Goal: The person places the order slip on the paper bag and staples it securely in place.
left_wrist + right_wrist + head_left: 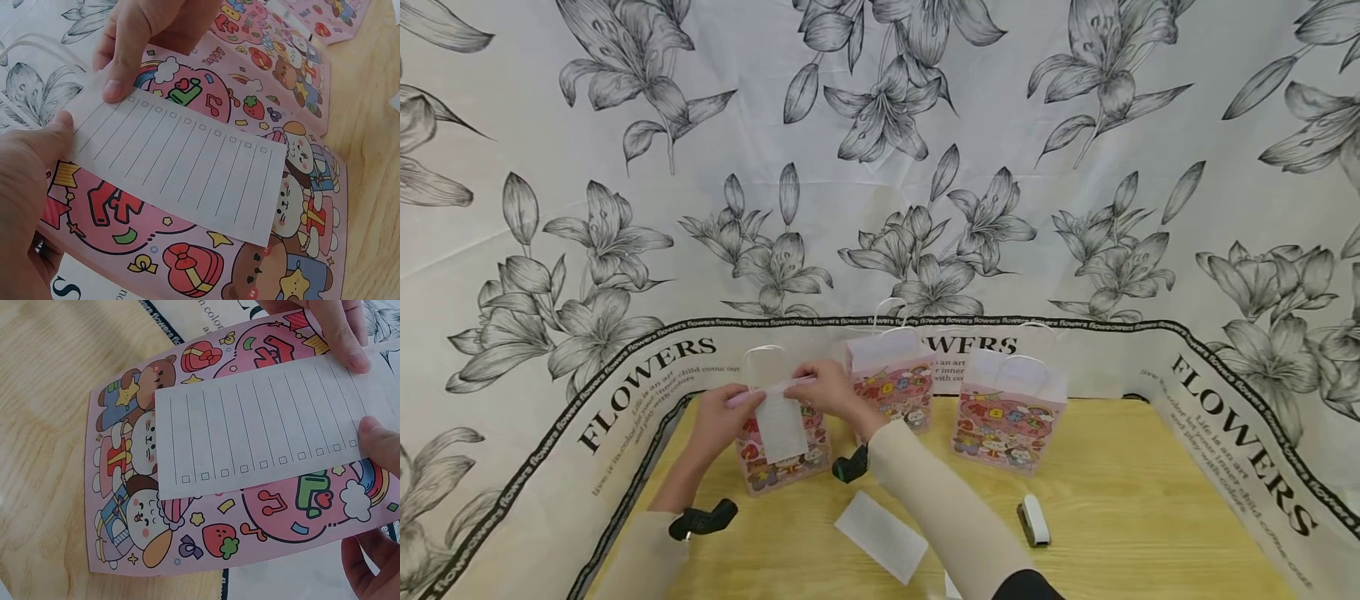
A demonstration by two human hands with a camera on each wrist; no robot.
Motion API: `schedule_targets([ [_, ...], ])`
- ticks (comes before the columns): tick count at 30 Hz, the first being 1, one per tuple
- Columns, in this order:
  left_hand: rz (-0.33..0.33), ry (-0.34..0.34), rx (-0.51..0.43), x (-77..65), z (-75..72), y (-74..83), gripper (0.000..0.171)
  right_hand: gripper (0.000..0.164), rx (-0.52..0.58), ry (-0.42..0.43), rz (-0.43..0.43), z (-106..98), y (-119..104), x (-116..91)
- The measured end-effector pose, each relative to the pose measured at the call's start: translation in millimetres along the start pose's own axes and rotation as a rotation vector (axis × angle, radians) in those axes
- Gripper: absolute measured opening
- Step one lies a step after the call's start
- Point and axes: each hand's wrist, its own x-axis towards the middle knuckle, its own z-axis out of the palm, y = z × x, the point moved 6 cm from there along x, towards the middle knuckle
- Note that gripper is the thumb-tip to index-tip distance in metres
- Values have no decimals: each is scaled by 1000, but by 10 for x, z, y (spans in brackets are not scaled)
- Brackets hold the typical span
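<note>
A white checklist slip (784,432), ruled with lines and small boxes, lies against the front of a pink cartoon-printed paper gift bag (762,478). My left hand (718,423) pinches the slip and the bag's top at the left side, thumb in front. At the right side, my right hand (831,390) pinches them too, its thumb (378,437) pressing the slip in the right wrist view. Above the bag's top stands a white handle (765,348). The slip's lower end hangs over the printed characters. Fingers behind the bag are partly hidden.
Two more pink gift bags (891,385) (1009,421) stand to the right, at the back of the wooden table. A white stapler (1035,521) lies front right. Another lined slip (882,537) lies near my right forearm. Behind hangs a flower-printed cloth (880,208).
</note>
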Motion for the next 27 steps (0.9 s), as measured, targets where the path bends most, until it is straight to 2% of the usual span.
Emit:
schedule_targets([
  [4,-13,1,18,-23,-17,1,32,19,8,-5,-5,17,17,-3],
  [11,-25,-22,22,-67,15,11,34,22,-15,38,18,28,57,-60],
  [16,33,7,35,-66,15,59,29,25,-74,68,-1,22,41,-96],
  [19,64,15,27,-49,10,67,27,31,-116,73,-48,-2,0,-105],
  [22,68,18,23,-45,7,47,27,37,-207,79,-118,-78,-100,-177],
  [25,75,37,40,-40,-5,45,27,35,-314,106,-235,-227,-278,-357],
  [27,85,55,55,-30,-15,54,26,28,-322,119,-320,-352,-400,-533],
])
